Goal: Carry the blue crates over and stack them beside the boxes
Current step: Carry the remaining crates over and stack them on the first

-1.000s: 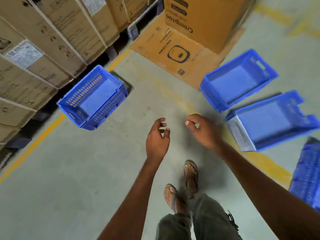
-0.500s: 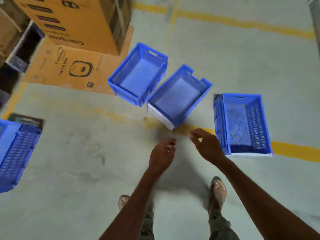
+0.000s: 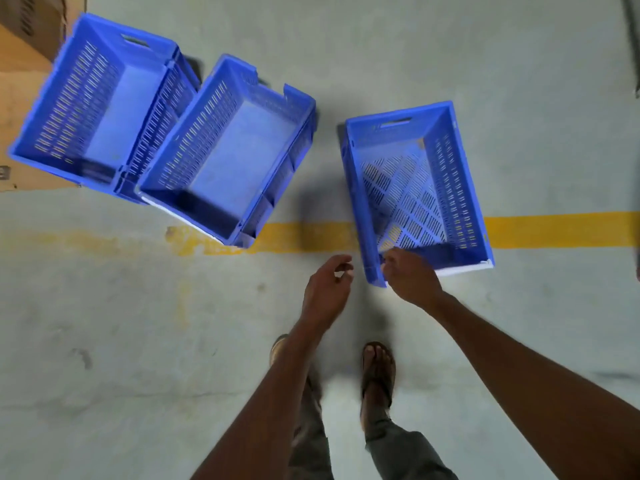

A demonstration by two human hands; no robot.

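Observation:
Three empty blue crates stand on the grey floor. The left crate [image 3: 100,105] and the middle crate [image 3: 228,150] touch each other. Apart from them, the right crate [image 3: 415,188] has a slotted bottom and straddles the yellow line. My right hand [image 3: 410,280] is at the near-left corner of the right crate, fingers curled over its rim; whether it grips the rim is unclear. My left hand [image 3: 327,292] hovers just left of that corner, fingers loosely apart, holding nothing.
A yellow floor line [image 3: 554,230] crosses under the crates. Flattened cardboard [image 3: 20,98] lies at the far left beneath the left crate, with a brown box [image 3: 38,26] at the top-left corner. My sandalled feet [image 3: 377,372] stand below the hands.
The view has swung right and closer to the three crates; the stacked boxes and the crate beside them have left view. Both hands have come forward to the right crate's near corner.

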